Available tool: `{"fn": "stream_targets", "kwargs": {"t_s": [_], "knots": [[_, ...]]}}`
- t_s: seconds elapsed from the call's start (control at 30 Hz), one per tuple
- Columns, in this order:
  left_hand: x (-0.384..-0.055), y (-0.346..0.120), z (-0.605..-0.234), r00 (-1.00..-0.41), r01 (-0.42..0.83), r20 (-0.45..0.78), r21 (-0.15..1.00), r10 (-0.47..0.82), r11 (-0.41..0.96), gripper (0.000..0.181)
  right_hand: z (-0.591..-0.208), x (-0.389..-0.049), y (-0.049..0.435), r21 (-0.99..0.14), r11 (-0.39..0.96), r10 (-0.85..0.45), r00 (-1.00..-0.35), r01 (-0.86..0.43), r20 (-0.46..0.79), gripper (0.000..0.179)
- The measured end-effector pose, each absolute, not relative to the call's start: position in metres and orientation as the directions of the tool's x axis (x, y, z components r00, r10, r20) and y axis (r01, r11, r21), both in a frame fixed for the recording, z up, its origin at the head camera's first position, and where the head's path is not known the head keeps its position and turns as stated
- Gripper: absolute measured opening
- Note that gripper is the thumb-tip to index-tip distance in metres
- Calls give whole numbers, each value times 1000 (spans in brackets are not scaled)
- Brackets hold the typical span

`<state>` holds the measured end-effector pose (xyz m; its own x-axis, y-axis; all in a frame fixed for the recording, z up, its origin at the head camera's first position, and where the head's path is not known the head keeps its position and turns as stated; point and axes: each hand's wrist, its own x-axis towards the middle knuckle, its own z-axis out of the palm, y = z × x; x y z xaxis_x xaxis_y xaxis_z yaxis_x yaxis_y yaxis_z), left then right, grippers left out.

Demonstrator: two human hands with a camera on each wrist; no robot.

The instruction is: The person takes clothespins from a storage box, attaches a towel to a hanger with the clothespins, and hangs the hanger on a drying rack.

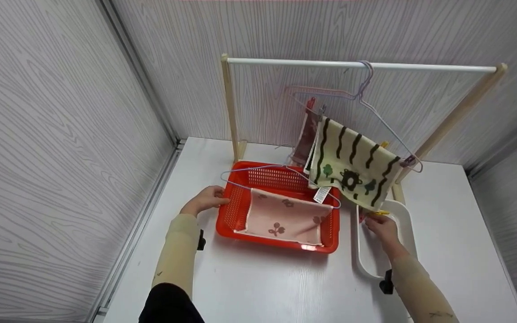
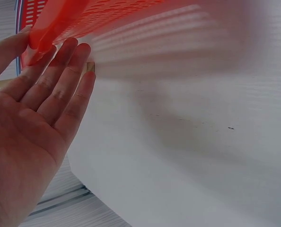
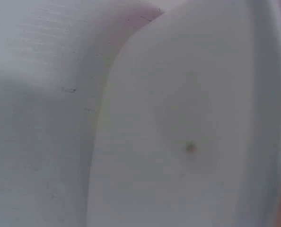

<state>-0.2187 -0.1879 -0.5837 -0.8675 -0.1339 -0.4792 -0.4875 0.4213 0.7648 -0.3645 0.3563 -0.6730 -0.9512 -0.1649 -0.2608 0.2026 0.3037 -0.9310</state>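
Note:
My left hand point(image 1: 205, 200) grips the left rim of a red plastic basket point(image 1: 278, 245), thumb on one side and fingers underneath, as the left wrist view shows. On the basket lies a hanger point(image 1: 236, 184) with a pink cloth point(image 1: 281, 215) printed with darker flowers. My right hand point(image 1: 382, 228) reaches into a white tray point(image 1: 413, 233), its fingertips beside a red clothespin point(image 1: 361, 218) and a yellow clothespin point(image 1: 381, 212). Whether it pinches either one is hidden. The right wrist view shows mainly the tray point(image 3: 178, 94).
A rack with a white rod point(image 1: 285, 62) stands behind. From its hangers point(image 1: 386, 125) hang a cream striped cloth point(image 1: 352, 157), partly over the basket and tray, and a dark reddish cloth point(image 1: 304, 141), held by clothespins. Wood-patterned walls surround the white table point(image 1: 276, 287).

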Motion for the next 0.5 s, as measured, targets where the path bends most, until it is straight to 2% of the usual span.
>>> {"fn": "stream_targets", "kwargs": {"t_s": [0.2, 0.5], "knots": [[-220, -189, -586, -876, -469, -468, 772, -117, 428, 57, -675, -368, 351, -942, 272, -192, -948, 197, -254, 40], [-221, -187, -585, -859, -502, -491, 751, -145, 429, 60, -671, -369, 340, -889, 440, -173, -960, 126, -222, 28]]}}
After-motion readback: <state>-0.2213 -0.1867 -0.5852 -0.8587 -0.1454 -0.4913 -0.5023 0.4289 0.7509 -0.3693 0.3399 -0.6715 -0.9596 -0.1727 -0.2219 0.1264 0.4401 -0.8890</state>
